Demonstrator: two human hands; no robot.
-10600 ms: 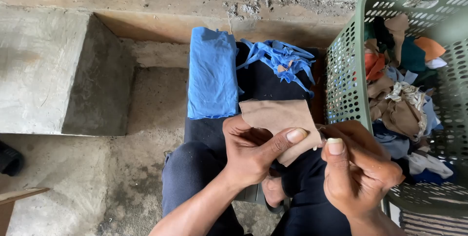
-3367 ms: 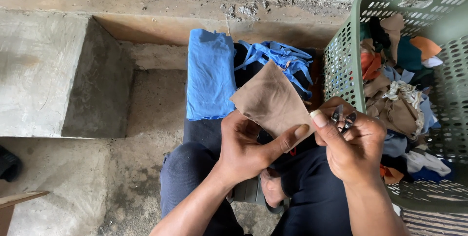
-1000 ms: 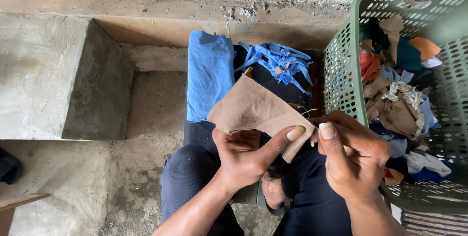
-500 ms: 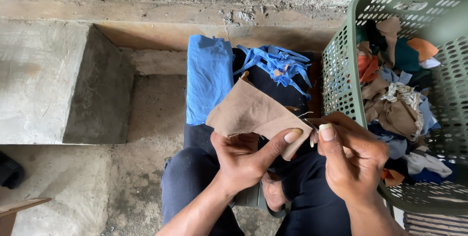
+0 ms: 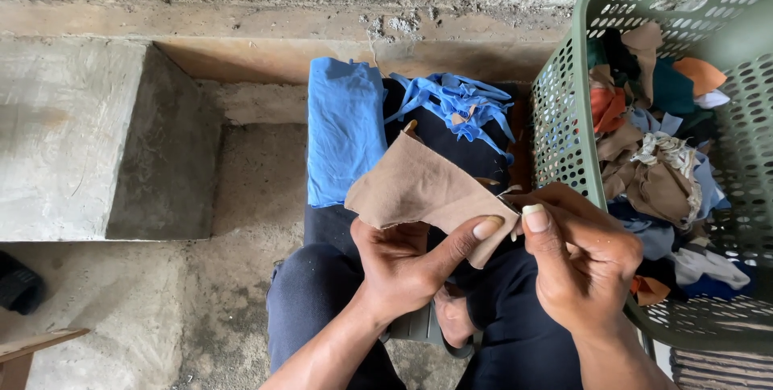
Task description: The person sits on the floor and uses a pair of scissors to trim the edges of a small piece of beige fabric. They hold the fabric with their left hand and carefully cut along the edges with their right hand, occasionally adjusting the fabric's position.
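- L hand (image 5: 403, 265) grip pinching tan cloth scrap (image 5: 423, 193), held above lap, thumb on its edge.
- R hand (image 5: 584, 257) grip clenched at scrap's right corner.
- Green basket (image 5: 564, 116) w/ rags just right; blue cloth (image 5: 345, 128) beyond.

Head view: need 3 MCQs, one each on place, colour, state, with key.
1. Where does the green basket stand?
A. On the person's right
B. On the person's left
C. Behind the concrete block

2. What colour is the cloth piece in the hands?
A. Blue
B. Tan-brown
C. Orange

3. How is the cloth piece held?
A. Lying loose on the floor
B. Left hand pinching it, right hand at its edge
C. Hanging over the basket rim

Key: 1 A, the basket fills the right side; 2 B, it is tan against the blue cloth behind; 3 B, both thumbs meet at its corner.
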